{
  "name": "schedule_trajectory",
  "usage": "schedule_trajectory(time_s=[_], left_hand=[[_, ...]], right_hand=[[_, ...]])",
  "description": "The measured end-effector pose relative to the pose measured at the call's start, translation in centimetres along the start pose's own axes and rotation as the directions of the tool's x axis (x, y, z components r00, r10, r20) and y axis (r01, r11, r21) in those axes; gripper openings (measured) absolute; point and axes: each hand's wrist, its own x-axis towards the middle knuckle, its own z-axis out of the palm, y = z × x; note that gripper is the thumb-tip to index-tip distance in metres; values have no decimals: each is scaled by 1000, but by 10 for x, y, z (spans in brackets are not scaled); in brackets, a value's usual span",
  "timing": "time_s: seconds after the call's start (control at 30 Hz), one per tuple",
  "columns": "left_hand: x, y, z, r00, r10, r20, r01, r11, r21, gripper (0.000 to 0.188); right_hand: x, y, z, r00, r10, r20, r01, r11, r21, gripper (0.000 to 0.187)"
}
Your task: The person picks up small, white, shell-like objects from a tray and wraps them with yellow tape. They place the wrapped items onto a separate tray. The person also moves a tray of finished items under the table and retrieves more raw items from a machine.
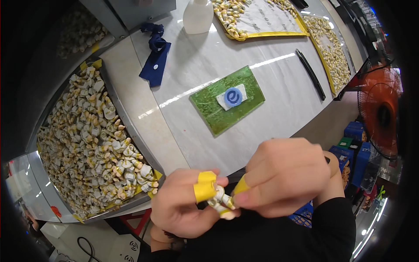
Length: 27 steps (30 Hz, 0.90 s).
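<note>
In front of my body, my left hand (pixel 185 203) holds a small white figurine part (pixel 221 198) with yellow trim and a skin-coloured end. Yellow tape wraps fingers of this hand. My right hand (pixel 288 177) is closed at the part's right side, thumb and a yellow-wrapped finger pinched against it; whether these fingertips hold anything more is hidden. Left of my hands, a big tray (pixel 158 169) is heaped with similar white and yellow parts (pixel 94 131). Beyond my hands, a green rectangular block (pixel 205 102) lies on the table, bearing a white pad (pixel 241 92) and a round blue piece (pixel 233 97).
A dark blue cloth (pixel 156 61) and a translucent bottle (pixel 198 17) are at the back. Yellow-edged trays (pixel 273 35) of small parts stand far right, near a black slender tool (pixel 310 74). An orange fan (pixel 379 109) and blue crates (pixel 342 159) are beyond the table's right edge.
</note>
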Motion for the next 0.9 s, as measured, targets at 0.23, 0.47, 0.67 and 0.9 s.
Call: schedule_trajectory(time_s=[0.23, 0.47, 0.67, 0.9], left_hand=[[-9, 2, -5, 920, -372, 126, 382, 777, -500, 32], [-4, 5, -10, 844, -432, 317, 536, 674, -509, 21], [-1, 8, -11, 809, -456, 370, 585, 677, -447, 18], [-2, 7, -10, 822, -439, 364, 566, 700, -435, 17]], right_hand=[[12, 3, -12, 972, 173, 161, -199, 967, 157, 15], [15, 3, -6, 940, 195, 280, -264, 936, 232, 15], [14, 5, -5, 929, 139, 344, -226, 947, 227, 14], [15, 5, -5, 923, 141, 359, -234, 945, 230, 14]])
